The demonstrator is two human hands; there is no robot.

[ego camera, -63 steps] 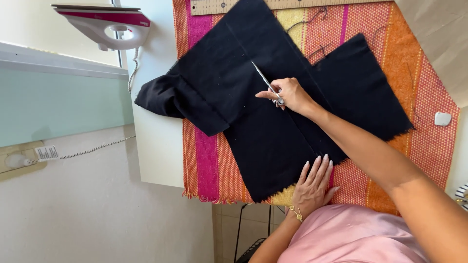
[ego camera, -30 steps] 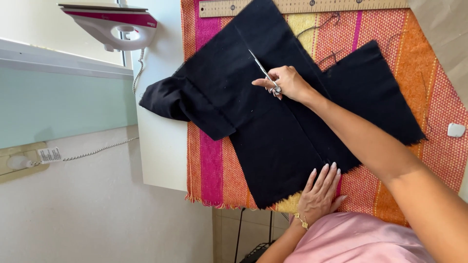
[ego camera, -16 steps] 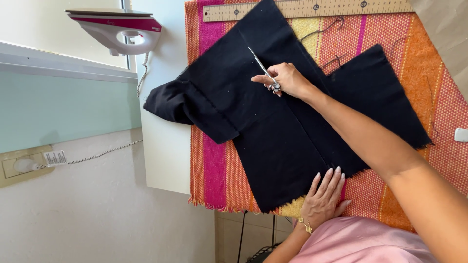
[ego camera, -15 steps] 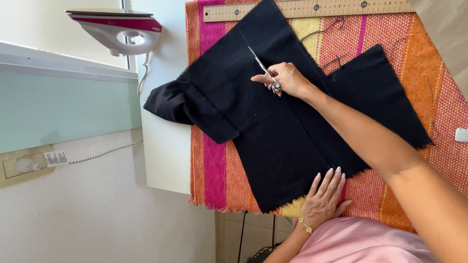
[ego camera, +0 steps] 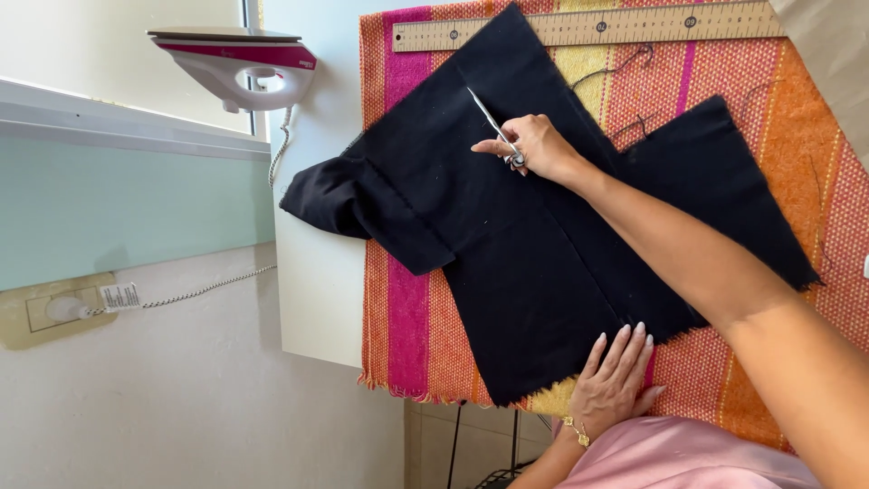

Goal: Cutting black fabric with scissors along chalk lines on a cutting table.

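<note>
A large piece of black fabric (ego camera: 534,263) lies spread over a striped orange, pink and yellow cloth (ego camera: 407,317) on a table. My right hand (ego camera: 536,145) reaches across it and grips small silver scissors (ego camera: 489,118), whose blades point toward the fabric's far edge. My left hand (ego camera: 615,380) rests flat, fingers spread, on the fabric's near edge, with a gold bracelet at the wrist. One end of the fabric is bunched and hangs over the table's left side (ego camera: 335,195).
A wooden ruler (ego camera: 588,25) lies along the far edge of the striped cloth. A white and pink iron (ego camera: 240,65) stands at the upper left, its cord running to a wall socket (ego camera: 54,310). Loose black threads (ego camera: 625,63) lie near the ruler.
The view has drifted slightly, so everything sits a little further right and lower. My right hand has stayed at the same spot on the fabric with the scissors, and my left hand keeps pressing the near edge.
</note>
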